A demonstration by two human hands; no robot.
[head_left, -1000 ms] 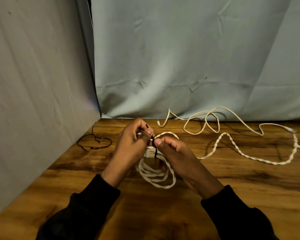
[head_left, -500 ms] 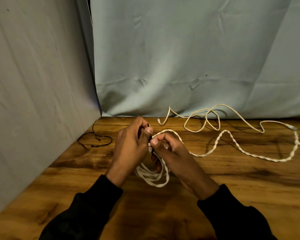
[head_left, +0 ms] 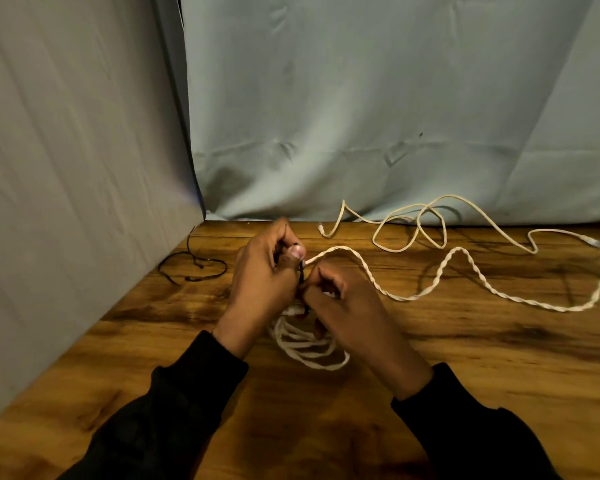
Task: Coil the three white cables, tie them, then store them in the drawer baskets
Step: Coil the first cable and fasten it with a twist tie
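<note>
No readable writing; left hand (head_left: 262, 282) and right hand (head_left: 347, 306) pinch a black tie (head_left: 302, 277) over the coiled white cable (head_left: 309, 344).

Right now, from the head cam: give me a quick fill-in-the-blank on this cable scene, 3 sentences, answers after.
1. Both hands, left hand and right hand, work a thin ____ tie on the coiled cable.
2. The table is made of ____.
3. The loose black cord lies near the table's far ____ corner.

Missing words: black; wood; left
</note>
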